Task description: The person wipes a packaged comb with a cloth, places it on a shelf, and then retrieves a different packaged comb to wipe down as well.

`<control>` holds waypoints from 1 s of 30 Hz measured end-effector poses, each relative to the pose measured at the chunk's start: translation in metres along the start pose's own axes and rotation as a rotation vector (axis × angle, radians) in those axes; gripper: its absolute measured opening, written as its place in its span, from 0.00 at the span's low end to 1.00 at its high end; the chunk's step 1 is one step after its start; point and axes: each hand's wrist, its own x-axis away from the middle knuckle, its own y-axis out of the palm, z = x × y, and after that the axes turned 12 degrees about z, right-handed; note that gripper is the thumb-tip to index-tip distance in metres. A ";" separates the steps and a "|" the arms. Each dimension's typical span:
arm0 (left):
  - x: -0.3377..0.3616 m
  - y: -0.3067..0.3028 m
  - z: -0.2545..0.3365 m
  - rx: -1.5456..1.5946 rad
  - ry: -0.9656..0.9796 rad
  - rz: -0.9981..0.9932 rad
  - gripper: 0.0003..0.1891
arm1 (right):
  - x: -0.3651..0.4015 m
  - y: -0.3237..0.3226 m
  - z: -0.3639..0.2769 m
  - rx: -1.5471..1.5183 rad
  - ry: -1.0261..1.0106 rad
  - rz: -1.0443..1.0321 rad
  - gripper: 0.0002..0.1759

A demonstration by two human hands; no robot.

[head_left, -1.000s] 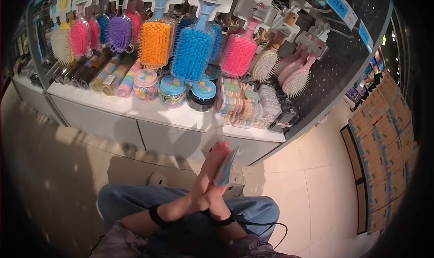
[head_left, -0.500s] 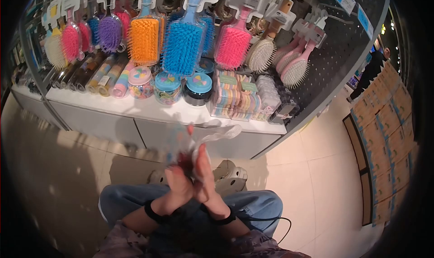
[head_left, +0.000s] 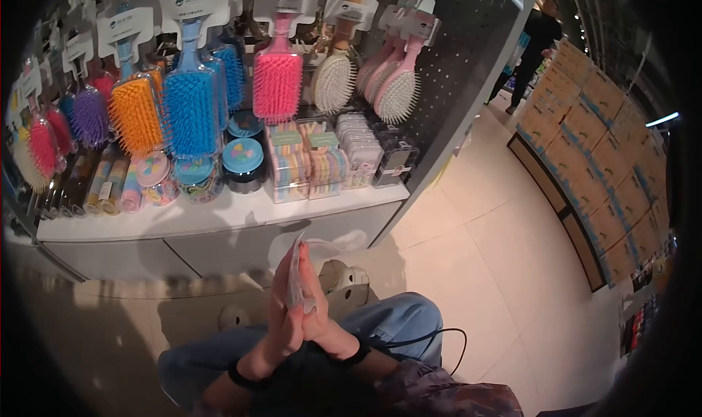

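Note:
My left hand (head_left: 279,307) and my right hand (head_left: 312,293) are pressed palm to palm in front of the shelf, fingers stretched upward. Between them is a thin, clear plastic piece (head_left: 296,284), its edge showing along the fingers. More whitish see-through plastic (head_left: 329,243) spreads out beyond the fingertips to the right. Whether both are one piece, I cannot tell. Past the fingers stands the white shelf edge (head_left: 219,221), bearing lidded jars (head_left: 243,161) and clear boxes of pastel bands (head_left: 289,161).
Packaged hairbrushes (head_left: 191,106) hang over the shelf, orange, blue, pink and white. Stacked cardboard boxes (head_left: 585,150) stand at the right. A person in dark clothes (head_left: 534,48) is in the aisle. My knees and a black cable (head_left: 461,344) are below.
The view has turned right, so the shelf appears further left. My hands, blurred and slightly apart before, are now together around the plastic. The blurred coloured item beside them no longer shows.

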 end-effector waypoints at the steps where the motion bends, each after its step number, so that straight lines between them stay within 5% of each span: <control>1: 0.002 -0.002 -0.002 -0.026 -0.011 -0.006 0.36 | 0.001 0.003 -0.001 -0.023 0.037 0.006 0.31; 3: 0.009 -0.022 -0.018 -0.020 -0.107 0.070 0.35 | 0.004 0.013 -0.007 -0.056 0.179 -0.034 0.31; 4: 0.012 -0.028 -0.025 -0.036 -0.214 0.141 0.34 | 0.015 0.012 0.000 -0.116 0.060 -0.104 0.31; 9: -0.003 -0.032 -0.007 0.180 -0.150 0.335 0.31 | 0.026 0.023 -0.001 -0.222 -0.149 -0.328 0.30; 10: -0.004 -0.028 -0.003 0.200 -0.155 0.317 0.30 | 0.031 0.021 0.000 -0.229 -0.145 -0.320 0.30; 12: -0.005 -0.018 0.003 0.191 -0.191 0.239 0.30 | 0.048 0.012 0.005 -0.353 0.292 -0.238 0.30; 13: -0.006 -0.013 0.004 0.172 -0.220 0.191 0.29 | 0.034 0.012 0.009 -0.155 -0.108 -0.173 0.28; 16: -0.008 -0.006 0.004 0.117 -0.318 0.050 0.29 | 0.035 0.014 0.002 -0.232 0.106 0.048 0.30; 18: 0.004 -0.012 -0.005 -0.075 -0.058 -0.069 0.27 | 0.029 0.007 0.000 -0.087 0.040 0.074 0.32; 20: 0.002 -0.005 -0.010 0.131 -0.086 -0.110 0.27 | 0.007 0.006 -0.013 -0.262 0.231 0.116 0.39; 22: 0.006 0.003 -0.011 0.094 -0.113 -0.173 0.28 | 0.003 -0.004 -0.012 -0.091 0.131 0.253 0.33; 25: 0.009 0.008 -0.010 -0.004 -0.156 -0.278 0.29 | -0.014 -0.010 -0.014 -0.025 0.197 0.419 0.41; 30: 0.001 -0.002 -0.013 0.129 -0.181 -0.077 0.26 | -0.002 0.003 -0.005 0.048 0.293 0.161 0.39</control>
